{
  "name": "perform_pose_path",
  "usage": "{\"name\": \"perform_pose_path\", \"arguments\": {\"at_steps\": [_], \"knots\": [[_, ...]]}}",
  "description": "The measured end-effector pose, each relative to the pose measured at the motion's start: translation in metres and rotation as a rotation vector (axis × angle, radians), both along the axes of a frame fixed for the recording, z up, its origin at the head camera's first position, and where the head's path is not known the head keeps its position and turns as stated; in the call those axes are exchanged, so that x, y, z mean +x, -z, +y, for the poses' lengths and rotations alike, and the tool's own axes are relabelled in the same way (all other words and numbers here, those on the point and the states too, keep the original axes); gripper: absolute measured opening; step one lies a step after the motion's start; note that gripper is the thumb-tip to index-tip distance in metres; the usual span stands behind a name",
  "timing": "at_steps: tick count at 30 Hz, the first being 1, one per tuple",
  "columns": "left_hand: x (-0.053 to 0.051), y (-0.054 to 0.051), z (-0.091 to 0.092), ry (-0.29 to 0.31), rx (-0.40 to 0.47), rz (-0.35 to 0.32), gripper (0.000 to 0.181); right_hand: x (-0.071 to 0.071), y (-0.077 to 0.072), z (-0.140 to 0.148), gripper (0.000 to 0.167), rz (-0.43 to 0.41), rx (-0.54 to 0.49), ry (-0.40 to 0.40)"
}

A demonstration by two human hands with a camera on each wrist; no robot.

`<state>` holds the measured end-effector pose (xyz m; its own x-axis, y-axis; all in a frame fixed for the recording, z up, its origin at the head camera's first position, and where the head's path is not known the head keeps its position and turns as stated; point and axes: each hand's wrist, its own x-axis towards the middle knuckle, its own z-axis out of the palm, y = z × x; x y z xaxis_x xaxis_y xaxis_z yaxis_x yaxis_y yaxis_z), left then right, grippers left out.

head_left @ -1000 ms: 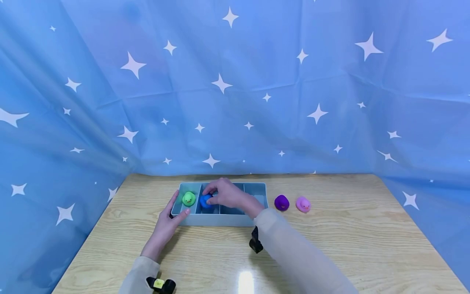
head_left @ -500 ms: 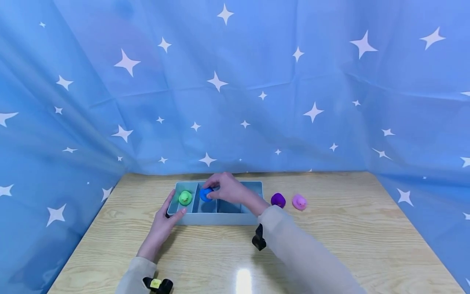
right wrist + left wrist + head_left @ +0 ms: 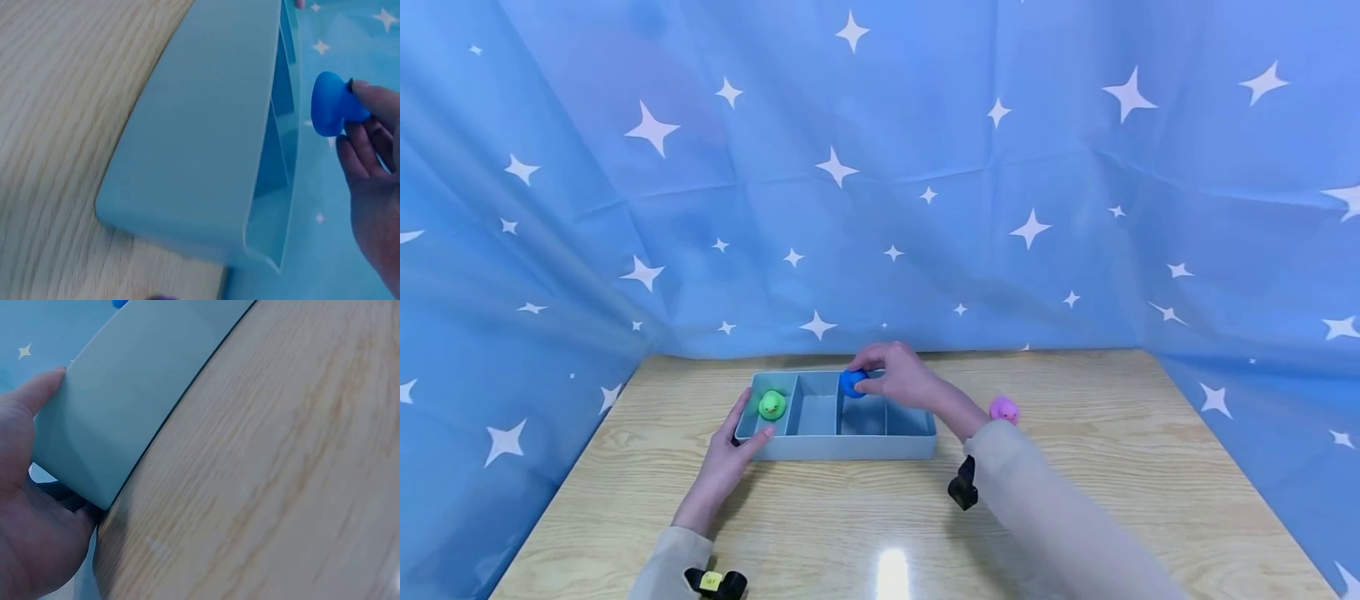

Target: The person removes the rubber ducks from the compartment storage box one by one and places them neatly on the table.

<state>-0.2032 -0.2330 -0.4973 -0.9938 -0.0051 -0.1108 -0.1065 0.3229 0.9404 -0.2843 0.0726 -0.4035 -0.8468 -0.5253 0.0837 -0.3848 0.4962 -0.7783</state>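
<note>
A light blue divided tray (image 3: pixel 842 448) stands on the table; a green duck (image 3: pixel 772 406) sits in its leftmost compartment. My left hand (image 3: pixel 721 467) grips the tray's left end, thumb on the near rim, and in the left wrist view the hand (image 3: pixel 37 506) wraps round the tray's corner (image 3: pixel 94 444). My right hand (image 3: pixel 910 382) pinches a blue duck (image 3: pixel 852 383) above the tray's third compartment from the left. In the right wrist view the blue duck (image 3: pixel 331 103) is held between thumb and fingers of the right hand (image 3: pixel 375 156), clear of the tray (image 3: pixel 194 125).
A pink duck (image 3: pixel 1004 410) lies on the wooden table (image 3: pixel 820 525), right of the tray and beside my right forearm. At the bottom edge of the right wrist view a bit of something purple (image 3: pixel 161 298) shows. A blue star-patterned curtain (image 3: pixel 880 208) hangs behind the table.
My right hand has lifted the blue duck out of the second compartment and moved it to the right. The purple duck is now hidden behind the right arm in the head view. My left hand keeps its grip.
</note>
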Motion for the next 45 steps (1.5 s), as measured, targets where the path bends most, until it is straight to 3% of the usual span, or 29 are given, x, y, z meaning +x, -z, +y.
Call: {"name": "perform_pose_path", "arguments": {"at_steps": [8,12,17,21,30,45], "knots": [[0.000,0.001,-0.003,-0.001,0.000,0.000,0.083,0.006,-0.001,0.040,0.024,0.062,-0.066,0.020],[0.000,0.002,-0.004,0.003,-0.008,-0.006,0.083,0.013,0.000,0.065,0.026,0.055,-0.078,0.077],[0.000,0.002,-0.004,0.007,-0.014,-0.001,0.084,0.020,-0.001,0.095,0.026,0.029,-0.072,0.160],[0.001,0.001,-0.004,0.003,-0.018,-0.003,0.084,0.022,0.000,0.118,0.028,0.057,-0.065,0.194],[0.000,0.000,-0.002,0.015,0.005,0.021,0.081,0.023,0.007,0.166,0.028,0.087,-0.059,0.262],[0.000,-0.001,0.000,-0.003,-0.010,0.011,0.081,0.035,0.016,0.223,0.030,0.118,0.005,0.339]]}}
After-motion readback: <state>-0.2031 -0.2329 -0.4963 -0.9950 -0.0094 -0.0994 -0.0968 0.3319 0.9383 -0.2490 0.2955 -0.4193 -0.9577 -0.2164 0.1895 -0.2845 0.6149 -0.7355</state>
